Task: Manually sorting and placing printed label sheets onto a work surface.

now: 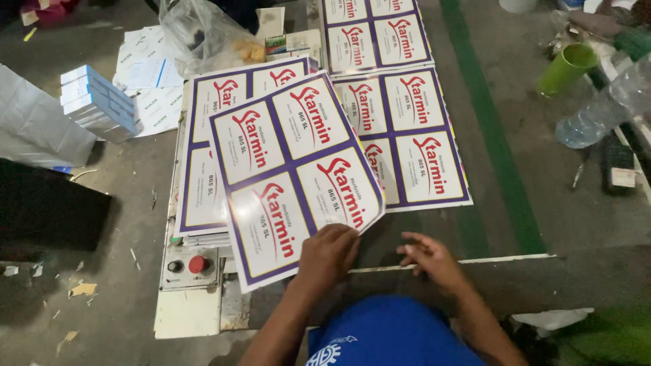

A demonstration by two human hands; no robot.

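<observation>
Left hand is pinching the near corner of the top glossy white label sheet with purple borders and red lettering, fingers clenched on the edge, sheet lifted and skewed off the pile. Right hand hovers just beside it over the dark desk surface, fingers loosely spread, holding nothing.

Sheet sits tilted across the stack of matching label sheets, which lies on a pale metal machine bed with a red button and a black knob at its near end. More of the same printed sheets lie flat to the right, partly under the lifted one, and another further back.

Step in hand, as I read it: peeling one sheet off the stack (single sheet, looks like; can't confirm nothing is stuck under it). Next move calls for the free hand to take the opposite edge so the sheet doesn't buckle, and for a check that only one came up.

Further out: stack of light blue and white flat boxes left, crumpled clear plastic bag behind the pile, green plastic cup lying on its side and clear plastic bottle far right. Green painted stripe runs alongside the sheets.
</observation>
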